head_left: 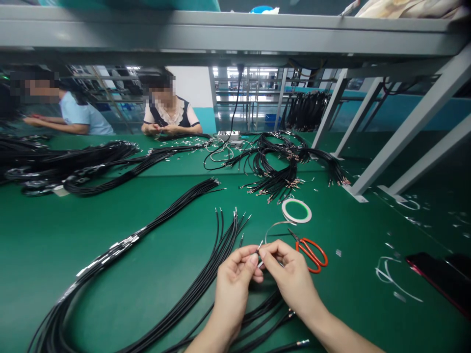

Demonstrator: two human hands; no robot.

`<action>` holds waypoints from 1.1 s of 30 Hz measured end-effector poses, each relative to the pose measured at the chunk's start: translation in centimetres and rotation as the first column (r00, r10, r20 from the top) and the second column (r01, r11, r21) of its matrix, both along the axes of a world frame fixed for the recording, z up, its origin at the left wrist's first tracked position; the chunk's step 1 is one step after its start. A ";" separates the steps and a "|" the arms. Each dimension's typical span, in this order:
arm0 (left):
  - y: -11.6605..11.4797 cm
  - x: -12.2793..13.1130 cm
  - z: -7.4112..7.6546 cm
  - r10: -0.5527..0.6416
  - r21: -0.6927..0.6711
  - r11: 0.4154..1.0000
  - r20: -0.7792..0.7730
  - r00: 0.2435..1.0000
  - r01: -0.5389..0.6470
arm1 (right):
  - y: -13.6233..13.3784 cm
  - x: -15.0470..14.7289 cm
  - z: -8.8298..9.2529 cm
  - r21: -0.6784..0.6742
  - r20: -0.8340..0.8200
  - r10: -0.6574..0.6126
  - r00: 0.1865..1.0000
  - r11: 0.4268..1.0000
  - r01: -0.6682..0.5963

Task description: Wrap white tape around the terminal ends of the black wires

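My left hand [235, 277] is closed, thumb and index finger pinching a black cable near its pale tip [260, 243]. My right hand [290, 274] meets it there, its fingertips pressed together at the same cable end. A small white piece shows below the fingertips; whether it is tape I cannot tell. Just beyond my hands lies a roll of white tape [285, 211] with a green inner ring, its loose strip curling toward my fingers. Scissors with orange handles [312, 255] rest beside my right hand, blades partly apart. Loose black cables [206, 279] with metal tips run under and left of my hands.
A bundle of black cables [165, 215] with white labels curves across the left. More cable coils [272, 166] lie farther back. Grey metal legs [401, 127] carry a shelf [235, 37] overhead. A phone-like dark object [441, 279] lies right. Two people sit across the green table [154, 274].
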State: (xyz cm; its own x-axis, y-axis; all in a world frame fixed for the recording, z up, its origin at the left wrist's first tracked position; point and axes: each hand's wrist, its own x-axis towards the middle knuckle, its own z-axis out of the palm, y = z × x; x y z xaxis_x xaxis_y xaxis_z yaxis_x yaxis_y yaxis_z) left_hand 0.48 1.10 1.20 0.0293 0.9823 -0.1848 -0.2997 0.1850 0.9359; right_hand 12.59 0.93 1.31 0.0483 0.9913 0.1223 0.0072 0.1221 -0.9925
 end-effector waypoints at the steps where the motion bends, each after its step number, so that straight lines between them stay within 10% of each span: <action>1: 0.0 0.0 0.1 -0.006 -0.013 1.000 0.015 1.000 0.006 | -0.1 -0.1 0.1 0.004 0.001 0.003 1.000 1.000 -0.003; 33: 1.4 -0.9 -1.6 0.052 0.000 0.999 -0.021 0.998 -0.052 | -0.2 -0.2 -1.0 -0.127 0.068 0.015 0.998 0.992 -0.006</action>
